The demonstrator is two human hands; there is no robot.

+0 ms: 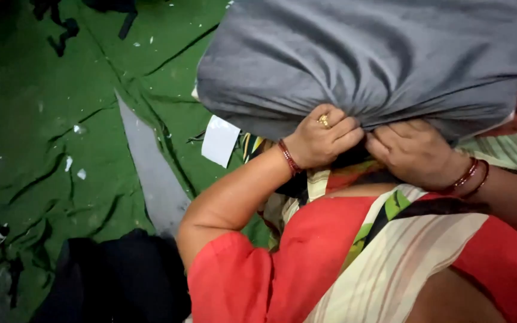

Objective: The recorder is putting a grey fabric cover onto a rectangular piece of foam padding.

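Observation:
A large grey cloth bundle (pixel 366 54) fills the upper right of the head view, its fabric pulled tight into folds at the lower edge. My left hand (pixel 321 139), with a gold ring and red bangles at the wrist, is closed on the gathered grey cloth there. My right hand (pixel 411 149), also with red bangles, grips the same gathered edge right beside it. Both hands nearly touch under the bundle. My red sleeves and striped garment take up the lower right.
A wrinkled green cloth (pixel 43 119) covers the floor on the left, strewn with small white scraps. A long grey fabric strip (pixel 151 173) lies on it, a white paper tag (pixel 219 140) hangs by the bundle, and dark cloth (pixel 115 278) is heaped at the bottom left.

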